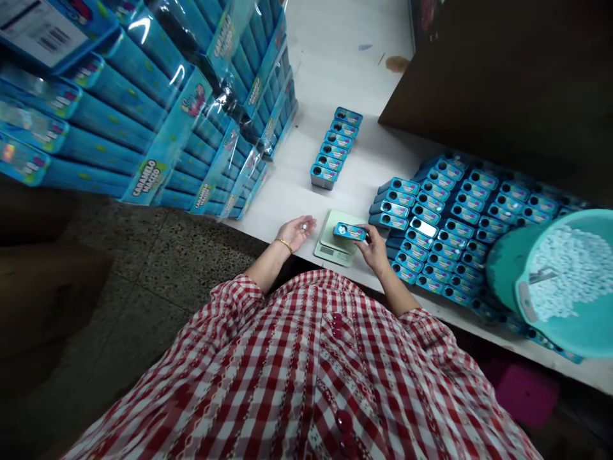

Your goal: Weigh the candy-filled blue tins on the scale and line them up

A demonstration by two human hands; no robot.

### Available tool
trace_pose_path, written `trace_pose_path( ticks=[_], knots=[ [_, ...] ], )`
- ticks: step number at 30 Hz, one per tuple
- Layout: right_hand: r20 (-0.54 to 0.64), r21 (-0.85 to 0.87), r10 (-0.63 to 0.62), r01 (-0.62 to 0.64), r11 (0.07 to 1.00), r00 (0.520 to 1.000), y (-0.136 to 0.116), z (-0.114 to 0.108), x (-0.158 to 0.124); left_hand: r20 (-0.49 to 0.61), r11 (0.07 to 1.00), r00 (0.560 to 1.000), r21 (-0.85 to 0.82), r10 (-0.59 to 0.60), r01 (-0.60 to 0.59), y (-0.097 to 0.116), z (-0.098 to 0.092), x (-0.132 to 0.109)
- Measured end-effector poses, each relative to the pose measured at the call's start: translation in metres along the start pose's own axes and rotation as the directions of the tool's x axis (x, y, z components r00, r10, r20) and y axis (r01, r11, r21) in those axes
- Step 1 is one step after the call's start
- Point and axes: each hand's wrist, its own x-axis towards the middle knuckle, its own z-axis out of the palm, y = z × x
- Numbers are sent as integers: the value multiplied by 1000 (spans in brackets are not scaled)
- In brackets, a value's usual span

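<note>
My left hand [295, 232] is cupped palm-up above the table edge, with small white candies [303, 225] at its fingertips. My right hand [373, 250] grips a blue printed tin [349, 232] over a small green digital scale [334, 246]. I cannot tell whether the tin touches the scale. A short double-ended row of several upright blue tins [335, 148] stands beyond the scale. To the right lies a dense block of several similar tins [431, 237]. A teal bucket [507, 268] full of white candies stands beside that block.
Shrink-wrapped stacks of blue cartons [143, 108] rise along the left of the white table [306, 57]. A brown board [493, 70] stands at the far right. Below the table edge are a speckled terrazzo floor [158, 255] and a magenta stool [522, 391].
</note>
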Motion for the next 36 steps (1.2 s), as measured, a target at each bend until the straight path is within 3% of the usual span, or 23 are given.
trace_pose_path(
  ticks=[4,10,18,22,30,36],
  knots=[
    [-27,-6,-48,48,999,998,-13,-21,-7,-48,999,998,-37,27,-29,6,-12,-2],
    [-341,-106,-14,-24,994,940,-30,-55,-12,-147,993,987,-86,67,-81,15,-26,0],
    [-463,-183,-47,-43,982,885,-27,-65,-15,-166,991,983,-90,83,-99,16,-34,1],
    [-437,-224,-72,-31,974,897,-30,-61,-14,-156,993,984,-74,84,-97,13,-36,3],
    [-223,-344,-166,82,935,961,-36,-44,-12,-159,994,985,-83,62,-75,11,-36,5],
    [-114,-377,-206,149,914,972,-39,-34,-10,-181,993,982,-90,61,-78,13,-38,4]
  ],
)
